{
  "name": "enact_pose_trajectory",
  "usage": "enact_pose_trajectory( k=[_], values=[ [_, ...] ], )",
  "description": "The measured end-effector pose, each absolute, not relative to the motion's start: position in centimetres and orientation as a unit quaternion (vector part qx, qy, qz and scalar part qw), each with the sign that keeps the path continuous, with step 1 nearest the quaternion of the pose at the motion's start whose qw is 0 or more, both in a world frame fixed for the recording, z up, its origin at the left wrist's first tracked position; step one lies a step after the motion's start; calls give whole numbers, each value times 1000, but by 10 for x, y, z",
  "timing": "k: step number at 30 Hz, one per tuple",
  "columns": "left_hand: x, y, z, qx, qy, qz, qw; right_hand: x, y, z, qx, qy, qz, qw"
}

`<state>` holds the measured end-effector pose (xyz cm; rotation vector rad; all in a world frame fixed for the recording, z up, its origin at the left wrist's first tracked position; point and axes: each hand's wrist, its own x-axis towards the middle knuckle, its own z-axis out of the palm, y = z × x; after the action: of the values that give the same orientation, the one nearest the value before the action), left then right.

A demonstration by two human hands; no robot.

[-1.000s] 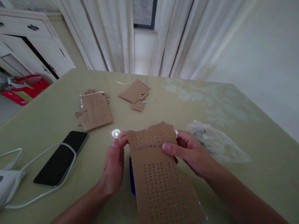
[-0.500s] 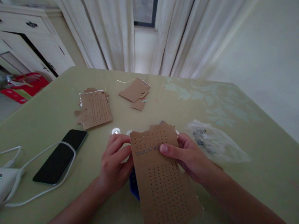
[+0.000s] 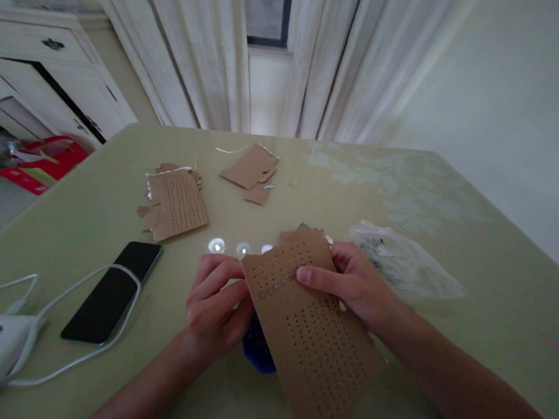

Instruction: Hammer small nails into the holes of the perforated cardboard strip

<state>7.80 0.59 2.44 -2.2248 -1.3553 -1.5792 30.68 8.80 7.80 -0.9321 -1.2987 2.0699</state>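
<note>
A brown cardboard sheet (image 3: 311, 328) punched with rows of small holes is held above the table, tilted, with a few small round studs set in one row near its top. My right hand (image 3: 356, 284) grips its upper right edge, thumb across the front. My left hand (image 3: 214, 306) is at the sheet's upper left edge, fingers curled against it and partly behind it. A blue object (image 3: 258, 351) lies under the sheet, mostly hidden.
Three small shiny round pieces (image 3: 216, 245) lie on the green table (image 3: 481, 297) just beyond my hands. A clear plastic bag (image 3: 402, 261) is at right. Another punched card (image 3: 176, 202) and cardboard scraps (image 3: 252, 168) lie farther back. A black phone (image 3: 110, 291), white cable and white device (image 3: 1, 337) sit left.
The sheet has tilted, its lower end swinging right. My left hand has drawn back and curled at the sheet's edge, uncovering two more shiny round pieces on the table.
</note>
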Motion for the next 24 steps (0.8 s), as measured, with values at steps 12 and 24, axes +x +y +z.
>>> enact_pose_trajectory(
  k=[12, 24],
  values=[
    [77, 0, 30, -730, -425, -528, 85, 306, 81, 84, -384, -541, 707, 246],
    [75, 5, 28, -657, -526, -540, -20, 308, 85, 88, -422, -557, 645, 309]
  ],
)
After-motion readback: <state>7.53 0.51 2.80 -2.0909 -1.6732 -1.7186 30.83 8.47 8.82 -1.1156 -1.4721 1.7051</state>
